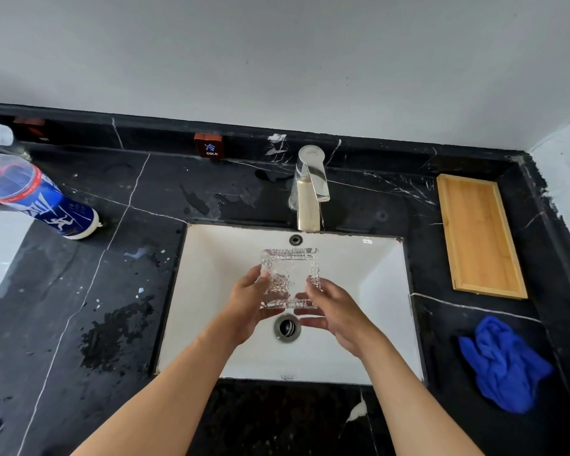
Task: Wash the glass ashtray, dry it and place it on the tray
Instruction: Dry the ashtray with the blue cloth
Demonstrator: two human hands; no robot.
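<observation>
Head view, glass ashtray (289, 278) between both hands, left hand (248, 309) and right hand (336, 312) gripping its sides

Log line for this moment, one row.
stage: washing | ashtray: held over sink by left hand and right hand | water flow: cannot tell | cloth: untouched | tray: empty

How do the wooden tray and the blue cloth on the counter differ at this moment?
The rectangular wooden tray is rigid, flat and light brown; the crumpled blue cloth is soft, bunched into folds and bright blue. The tray lies farther back, level with the chrome faucet; the cloth lies nearer the person. Both rest on the black marble counter to the right of the white sink, and neither hand touches them.
</observation>
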